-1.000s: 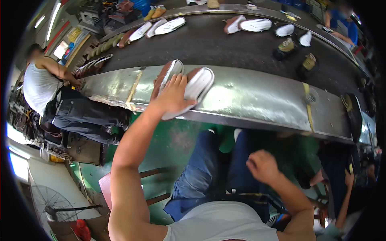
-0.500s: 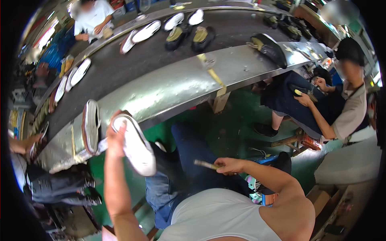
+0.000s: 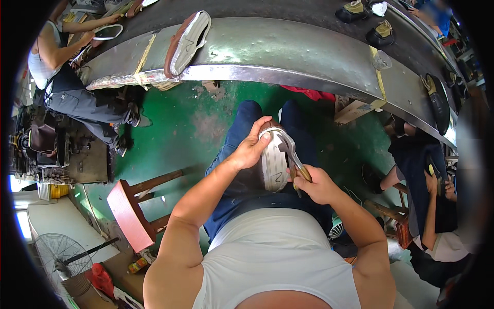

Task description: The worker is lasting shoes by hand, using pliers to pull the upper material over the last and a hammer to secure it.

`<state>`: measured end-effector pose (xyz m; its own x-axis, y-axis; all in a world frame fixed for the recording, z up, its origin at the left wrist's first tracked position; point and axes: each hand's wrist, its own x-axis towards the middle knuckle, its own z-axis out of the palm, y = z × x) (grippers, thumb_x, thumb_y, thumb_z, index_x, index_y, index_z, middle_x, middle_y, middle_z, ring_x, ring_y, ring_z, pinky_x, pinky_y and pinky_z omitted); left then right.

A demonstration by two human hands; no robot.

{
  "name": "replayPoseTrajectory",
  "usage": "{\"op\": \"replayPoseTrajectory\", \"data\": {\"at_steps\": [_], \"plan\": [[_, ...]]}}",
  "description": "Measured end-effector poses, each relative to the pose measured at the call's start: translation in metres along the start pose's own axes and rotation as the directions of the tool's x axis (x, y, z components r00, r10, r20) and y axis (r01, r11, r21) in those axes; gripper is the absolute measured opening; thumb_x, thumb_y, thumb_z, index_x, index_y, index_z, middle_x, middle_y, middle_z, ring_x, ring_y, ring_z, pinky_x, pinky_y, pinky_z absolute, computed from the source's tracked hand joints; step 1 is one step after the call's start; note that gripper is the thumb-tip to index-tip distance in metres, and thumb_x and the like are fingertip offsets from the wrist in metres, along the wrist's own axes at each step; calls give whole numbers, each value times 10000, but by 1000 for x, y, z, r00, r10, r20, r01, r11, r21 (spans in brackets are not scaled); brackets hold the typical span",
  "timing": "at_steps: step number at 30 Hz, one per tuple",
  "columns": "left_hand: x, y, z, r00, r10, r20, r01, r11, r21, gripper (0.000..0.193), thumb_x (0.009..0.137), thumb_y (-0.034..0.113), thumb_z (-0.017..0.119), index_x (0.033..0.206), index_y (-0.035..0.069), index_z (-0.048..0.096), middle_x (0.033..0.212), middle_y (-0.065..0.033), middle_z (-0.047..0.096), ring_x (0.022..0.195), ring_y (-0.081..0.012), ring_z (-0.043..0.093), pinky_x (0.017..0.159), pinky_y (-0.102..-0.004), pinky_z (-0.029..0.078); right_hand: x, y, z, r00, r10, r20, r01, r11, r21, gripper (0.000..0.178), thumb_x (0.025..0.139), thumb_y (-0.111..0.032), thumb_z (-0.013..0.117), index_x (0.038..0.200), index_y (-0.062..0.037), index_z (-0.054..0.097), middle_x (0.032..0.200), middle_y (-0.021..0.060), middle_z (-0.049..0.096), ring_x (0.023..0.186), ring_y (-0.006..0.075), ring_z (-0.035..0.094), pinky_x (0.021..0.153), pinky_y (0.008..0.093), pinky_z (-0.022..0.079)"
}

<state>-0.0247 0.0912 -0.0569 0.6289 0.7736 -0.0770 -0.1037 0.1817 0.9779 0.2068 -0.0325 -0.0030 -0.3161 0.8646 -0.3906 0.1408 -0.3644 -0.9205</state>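
A shoe (image 3: 271,167) rests over my lap, its pale underside up and its brown end away from me. My left hand (image 3: 252,147) is closed round its far left side, thumb on top. In my right hand (image 3: 319,185) is a pair of pincers (image 3: 291,157) with yellowish handles. Their metal jaws lie against the shoe's right edge near the brown end; whether they pinch the material cannot be made out. Ahead on the metal ledge lies another brown shoe (image 3: 191,45) with a pale underside.
The metal ledge (image 3: 288,41) borders a dark surface carrying several shoes. A pink-topped stool (image 3: 128,216) and a fan (image 3: 59,260) stand at left. One co-worker (image 3: 56,56) handles a shoe at far left; another (image 3: 437,206) sits at right with a shoe in hand.
My left hand has brought a white-soled shoe from beside the ledge to my lap. My right hand has moved its tool up to the shoe. The view has swung left and downward.
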Motion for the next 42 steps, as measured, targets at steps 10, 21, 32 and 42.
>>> {"op": "replayPoseTrajectory", "data": {"at_steps": [10, 21, 32, 42], "plan": [[7, 6, -6, 998, -30, -59, 44, 966, 253, 483, 1034, 244, 555, 1465, 90, 398, 1321, -110, 581, 1232, -186, 526, 1078, -317, 392, 29, -11, -25, 999, 49, -5, -47, 909, -415, 233, 970, -220, 606, 1034, 4, 608, 792, 129, 665, 674, 256, 655, 641, 375, 510], [21, 10, -23, 947, -317, 49, 315, 887, -339, 509, 992, 126, 612, 1467, 90, 433, 1261, -63, 602, 1133, -133, 565, 986, -285, 462, 34, -5, -8, 968, -203, -145, 41, 704, -709, 318, 966, -267, 608, 1036, 42, 580, 909, 247, 652, 847, 430, 640, 760, 454, 511], [18, 25, -4, 971, 135, -196, -98, 978, 184, 445, 932, 84, 653, 1360, 50, 537, 1298, -142, 595, 1209, -229, 566, 1024, -349, 453, 13, -21, -31, 987, -103, -124, 80, 981, -179, 245, 993, -209, 568, 1120, 0, 588, 896, 92, 676, 797, 209, 659, 744, 353, 526], [-73, 44, 55, 777, 566, 275, -544, 384, 746, 588, 653, 195, 849, 1215, 216, 677, 1461, -88, 503, 1322, -352, 430, 949, -490, 389, 8, -14, 27, 570, -753, -328, 670, 657, -345, 410, 809, 1, 770, 1153, -36, 549, 1097, 119, 675, 956, 315, 655, 854, 410, 525]]}}
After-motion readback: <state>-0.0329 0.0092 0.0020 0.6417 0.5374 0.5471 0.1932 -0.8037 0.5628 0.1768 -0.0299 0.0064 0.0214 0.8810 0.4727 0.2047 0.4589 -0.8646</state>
